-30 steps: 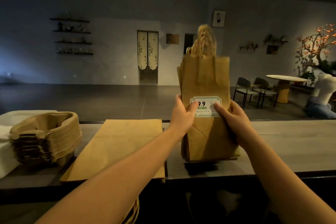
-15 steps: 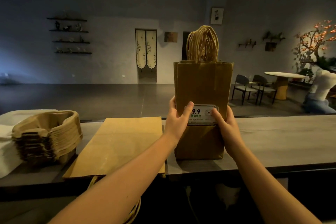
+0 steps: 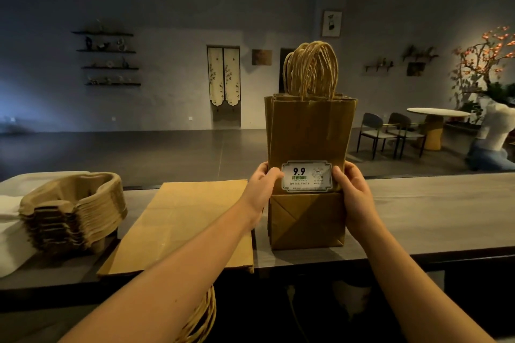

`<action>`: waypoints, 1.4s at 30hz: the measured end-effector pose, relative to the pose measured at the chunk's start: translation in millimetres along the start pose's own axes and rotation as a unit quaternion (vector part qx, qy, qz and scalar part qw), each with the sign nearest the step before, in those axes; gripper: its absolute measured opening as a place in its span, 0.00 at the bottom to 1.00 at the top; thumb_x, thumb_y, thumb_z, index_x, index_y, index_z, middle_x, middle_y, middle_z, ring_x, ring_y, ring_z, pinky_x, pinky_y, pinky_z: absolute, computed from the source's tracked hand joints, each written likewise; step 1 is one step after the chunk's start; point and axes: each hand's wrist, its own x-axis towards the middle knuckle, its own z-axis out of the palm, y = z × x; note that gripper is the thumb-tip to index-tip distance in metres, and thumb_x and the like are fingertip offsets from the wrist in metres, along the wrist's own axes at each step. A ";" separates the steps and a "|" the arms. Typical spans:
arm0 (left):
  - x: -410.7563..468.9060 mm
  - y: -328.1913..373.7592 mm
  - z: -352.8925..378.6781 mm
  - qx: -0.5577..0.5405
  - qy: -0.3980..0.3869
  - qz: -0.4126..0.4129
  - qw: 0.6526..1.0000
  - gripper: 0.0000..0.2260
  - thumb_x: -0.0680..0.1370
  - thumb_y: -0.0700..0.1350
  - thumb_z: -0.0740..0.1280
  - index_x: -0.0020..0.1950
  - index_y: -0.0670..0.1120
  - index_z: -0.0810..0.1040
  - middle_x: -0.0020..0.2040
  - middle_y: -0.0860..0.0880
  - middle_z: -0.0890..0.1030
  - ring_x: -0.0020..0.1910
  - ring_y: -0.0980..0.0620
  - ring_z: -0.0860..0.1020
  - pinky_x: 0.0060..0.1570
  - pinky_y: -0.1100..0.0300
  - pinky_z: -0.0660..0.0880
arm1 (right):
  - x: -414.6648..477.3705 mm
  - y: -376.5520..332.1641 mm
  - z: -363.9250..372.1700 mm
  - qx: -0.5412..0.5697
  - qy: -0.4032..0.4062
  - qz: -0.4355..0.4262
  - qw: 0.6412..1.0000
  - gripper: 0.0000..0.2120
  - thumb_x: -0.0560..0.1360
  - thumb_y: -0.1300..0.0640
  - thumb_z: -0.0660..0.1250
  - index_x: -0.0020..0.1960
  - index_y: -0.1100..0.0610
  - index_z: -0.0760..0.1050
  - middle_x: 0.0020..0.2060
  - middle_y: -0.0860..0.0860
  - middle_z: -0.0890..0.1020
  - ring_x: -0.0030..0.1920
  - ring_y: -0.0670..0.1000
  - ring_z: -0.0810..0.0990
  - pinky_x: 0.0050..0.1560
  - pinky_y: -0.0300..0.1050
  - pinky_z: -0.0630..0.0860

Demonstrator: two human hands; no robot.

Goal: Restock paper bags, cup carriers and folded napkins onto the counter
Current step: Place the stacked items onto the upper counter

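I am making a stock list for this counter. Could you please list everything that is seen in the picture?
upright bag bundle: one, brown, standing on the counter, centre
label: one, white, on the bundle's front
flat bag stack: one, brown, lying left of the bundle
cup carriers: one stack, brown, further left
napkins: one pile, white, far left
chairs: two, dark, back right by a round table
left hand: one, grips the bundle's left edge
right hand: one, grips its right edge

Inside a dim café: service counter (image 3: 432, 217) at 6 o'clock, stocked with handled paper bags (image 3: 309, 133) and pulp cup carriers (image 3: 75, 211); round table (image 3: 437, 113) and chairs (image 3: 376, 131) at 2 o'clock, wall shelves (image 3: 107, 58) at 10 o'clock.
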 end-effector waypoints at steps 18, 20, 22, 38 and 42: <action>7.3 40.9 -28.3 0.136 0.026 0.041 0.989 0.06 0.79 0.40 0.60 0.45 0.47 0.74 0.43 0.46 0.77 0.42 0.50 0.76 0.46 0.56 0.76 | 2.7 -33.6 -10.6 -0.192 0.001 -0.067 0.979 0.09 0.75 0.65 0.64 0.43 0.51 0.73 0.33 0.53 0.74 0.34 0.50 0.73 0.33 0.36 0.73; 11.5 39.2 -29.2 0.166 0.020 0.077 0.983 0.08 0.80 0.40 0.59 0.43 0.48 0.74 0.42 0.48 0.77 0.43 0.51 0.75 0.47 0.58 0.73 | -1.4 -35.9 -11.3 -0.166 -0.007 -0.063 0.984 0.11 0.76 0.67 0.61 0.42 0.52 0.72 0.34 0.50 0.76 0.31 0.45 0.77 0.29 0.31 0.73; 12.4 36.7 -30.3 0.175 -0.010 0.096 0.980 0.06 0.79 0.41 0.61 0.49 0.50 0.76 0.47 0.51 0.78 0.47 0.54 0.76 0.43 0.64 0.73 | -3.8 -32.6 -13.1 -0.146 -0.019 -0.052 0.988 0.10 0.76 0.68 0.60 0.41 0.55 0.72 0.34 0.50 0.76 0.28 0.39 0.76 0.25 0.28 0.70; 10.7 3.6 -3.2 0.354 -0.137 -0.173 0.909 0.14 0.81 0.45 0.56 0.66 0.48 0.64 0.51 0.46 0.73 0.44 0.52 0.74 0.44 0.61 0.75 | 18.9 10.7 -34.1 -0.342 -0.130 0.188 0.912 0.11 0.74 0.49 0.66 0.54 0.52 0.71 0.53 0.51 0.75 0.47 0.47 0.75 0.41 0.40 0.72; 10.9 -1.8 5.7 0.418 -0.138 -0.152 0.885 0.19 0.81 0.48 0.56 0.70 0.44 0.62 0.63 0.44 0.70 0.55 0.48 0.70 0.55 0.56 0.71 | 18.2 4.8 -32.1 -0.325 -0.139 0.231 0.907 0.20 0.74 0.50 0.67 0.62 0.48 0.64 0.50 0.51 0.73 0.47 0.51 0.77 0.43 0.44 0.76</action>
